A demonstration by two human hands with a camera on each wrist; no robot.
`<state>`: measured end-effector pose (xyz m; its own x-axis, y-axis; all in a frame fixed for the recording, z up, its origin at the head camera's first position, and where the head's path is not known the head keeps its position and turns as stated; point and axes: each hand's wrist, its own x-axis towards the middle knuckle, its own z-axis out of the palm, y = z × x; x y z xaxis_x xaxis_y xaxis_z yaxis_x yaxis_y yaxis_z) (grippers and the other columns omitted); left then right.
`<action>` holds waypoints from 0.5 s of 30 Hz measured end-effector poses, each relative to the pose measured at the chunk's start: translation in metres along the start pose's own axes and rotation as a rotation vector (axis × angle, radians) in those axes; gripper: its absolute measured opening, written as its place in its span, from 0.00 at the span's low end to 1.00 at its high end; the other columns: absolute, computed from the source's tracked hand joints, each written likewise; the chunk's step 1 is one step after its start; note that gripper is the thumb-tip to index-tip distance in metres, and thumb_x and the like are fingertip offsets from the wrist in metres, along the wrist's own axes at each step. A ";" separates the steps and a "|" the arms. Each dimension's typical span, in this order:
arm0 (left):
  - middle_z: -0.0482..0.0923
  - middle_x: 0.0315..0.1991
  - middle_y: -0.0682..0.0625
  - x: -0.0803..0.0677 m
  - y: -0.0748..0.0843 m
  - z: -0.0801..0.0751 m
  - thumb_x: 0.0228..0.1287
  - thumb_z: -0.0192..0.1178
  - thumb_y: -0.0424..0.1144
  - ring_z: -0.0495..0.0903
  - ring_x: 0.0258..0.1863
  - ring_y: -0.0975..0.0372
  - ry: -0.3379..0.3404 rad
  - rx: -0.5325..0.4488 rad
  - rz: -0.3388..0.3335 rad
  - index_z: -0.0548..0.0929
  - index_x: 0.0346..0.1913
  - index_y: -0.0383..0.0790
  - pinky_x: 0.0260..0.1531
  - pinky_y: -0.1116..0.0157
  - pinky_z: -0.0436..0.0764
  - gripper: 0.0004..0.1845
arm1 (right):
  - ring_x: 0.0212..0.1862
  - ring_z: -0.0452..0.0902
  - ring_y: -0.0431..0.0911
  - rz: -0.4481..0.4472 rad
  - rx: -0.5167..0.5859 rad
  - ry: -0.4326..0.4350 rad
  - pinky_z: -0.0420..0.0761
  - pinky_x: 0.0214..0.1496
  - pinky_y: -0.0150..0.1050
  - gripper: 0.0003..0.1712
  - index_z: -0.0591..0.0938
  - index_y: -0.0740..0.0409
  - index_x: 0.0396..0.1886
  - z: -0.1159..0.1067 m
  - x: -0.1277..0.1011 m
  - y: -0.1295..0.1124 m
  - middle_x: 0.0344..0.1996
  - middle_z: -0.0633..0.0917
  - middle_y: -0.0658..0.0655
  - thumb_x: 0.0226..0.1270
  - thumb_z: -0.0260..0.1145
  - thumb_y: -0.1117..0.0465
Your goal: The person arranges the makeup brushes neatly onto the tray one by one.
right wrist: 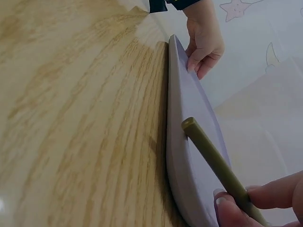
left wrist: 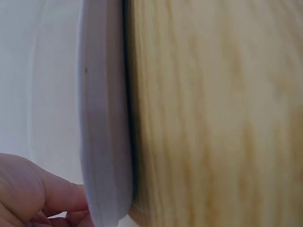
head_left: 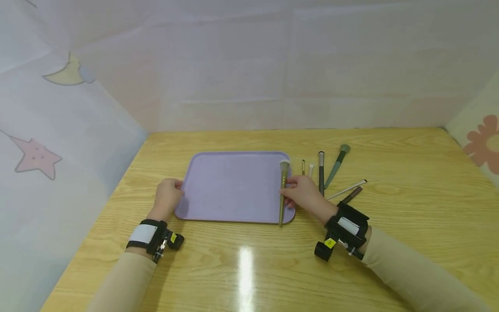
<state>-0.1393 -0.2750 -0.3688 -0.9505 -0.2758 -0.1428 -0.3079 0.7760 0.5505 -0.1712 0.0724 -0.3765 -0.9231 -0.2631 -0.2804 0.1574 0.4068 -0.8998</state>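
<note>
A makeup brush with an olive-gold handle [head_left: 282,190] and pale bristles is pinched between the thumb and fingers of my right hand [head_left: 304,193]. It lies over the right end of a lilac tray [head_left: 234,186], bristles toward the back, handle end reaching past the front rim. In the right wrist view the handle [right wrist: 215,163] slants across the tray's edge. My left hand [head_left: 168,197] grips the tray's left rim, thumb at the edge; in the left wrist view its fingers [left wrist: 66,196] meet the tray's rim [left wrist: 102,118].
Right of the tray lie several more brushes: a green one [head_left: 337,167], a dark-handled one [head_left: 321,173], a thin white-handled one [head_left: 347,189] and a short brown one [head_left: 352,195]. Two small brush tips show behind my right hand. A fabric backdrop [head_left: 234,78] stands behind the wooden table [head_left: 218,268].
</note>
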 end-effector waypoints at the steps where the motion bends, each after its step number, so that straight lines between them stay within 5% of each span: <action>1: 0.77 0.48 0.28 0.000 0.000 0.000 0.63 0.53 0.22 0.77 0.47 0.43 -0.002 0.004 -0.001 0.76 0.54 0.17 0.46 0.51 0.78 0.17 | 0.19 0.77 0.39 0.001 -0.016 0.002 0.80 0.23 0.33 0.29 0.66 0.82 0.61 0.000 0.000 -0.001 0.26 0.83 0.61 0.65 0.63 0.70; 15: 0.76 0.50 0.27 0.001 0.003 -0.002 0.63 0.50 0.22 0.77 0.48 0.43 -0.030 0.058 -0.012 0.74 0.55 0.17 0.47 0.50 0.78 0.18 | 0.17 0.76 0.39 -0.009 -0.177 -0.016 0.79 0.21 0.33 0.23 0.72 0.81 0.56 0.004 0.007 -0.008 0.20 0.82 0.59 0.65 0.63 0.70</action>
<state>-0.1407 -0.2739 -0.3659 -0.9472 -0.2689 -0.1746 -0.3206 0.8043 0.5003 -0.1775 0.0638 -0.3724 -0.9181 -0.2808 -0.2797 0.0841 0.5516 -0.8298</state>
